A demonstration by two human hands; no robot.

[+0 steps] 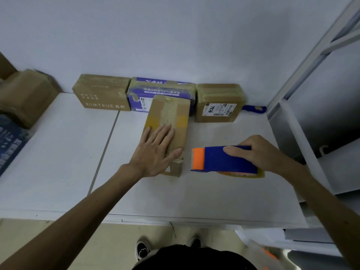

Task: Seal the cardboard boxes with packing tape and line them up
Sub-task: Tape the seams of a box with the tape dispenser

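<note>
- Cardboard box (167,114), the one being worked on, lies lengthwise on the white tabletop (58,152), with its far end up against the row at the wall and its near end towards the person.
- Tape bands already run along and across its top. The near corner looks crushed and a bit of flap shows there, so that end is probably the weak point of the seal.
- The left hand (155,151) lies flat on the box top with fingers straight and spread, pressing and gripping nothing.
- The right hand (259,152) is curled round the blue tape dispenser (220,160), which sits just right of the box and apart from it. It is unclear whether the roll rests on the tabletop.
- Three taped boxes stand side by side at the wall: the Kimtrue box (101,94), the blue-printed box (161,90) and the labelled box (218,102).
- Risk: a flat palm gives only friction, so the box could slide or twist if tape is pulled across it, leaving a crooked strip.
- Risk: tape laid over the crushed corner may bridge it and lift later.
- Risk: pushing the box forward could shove the blue-printed box out of line, since the two appear to touch.
- Risk: the row shows no gap, so the box must go to one end.
</note>
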